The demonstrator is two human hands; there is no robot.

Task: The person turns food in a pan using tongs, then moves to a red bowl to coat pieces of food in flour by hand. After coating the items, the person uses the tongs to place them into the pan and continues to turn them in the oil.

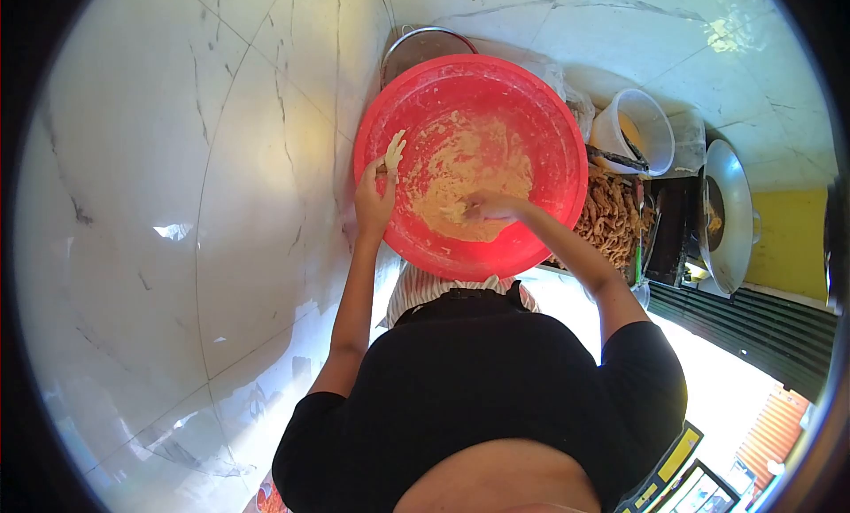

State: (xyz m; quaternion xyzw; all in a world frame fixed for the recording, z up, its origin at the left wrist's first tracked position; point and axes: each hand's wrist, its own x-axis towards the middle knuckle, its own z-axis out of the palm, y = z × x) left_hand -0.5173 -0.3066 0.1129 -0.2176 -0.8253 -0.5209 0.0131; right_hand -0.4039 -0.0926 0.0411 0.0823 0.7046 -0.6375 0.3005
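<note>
A large red basin stands in front of me, its inside dusted and smeared with pale flour. Yellowish flour mix covers the middle of its bottom. At the basin's left rim, my left hand is closed on a pale, flour-coated strip that points upward. My right hand reaches down into the flour mix, fingers bent together around a pale coated piece, which the flour partly hides.
Right of the basin lies a tray of brown fried strips, with a white tub behind it. Farther right are a large metal pan and a green-handled utensil. A marbled wall rises at the left.
</note>
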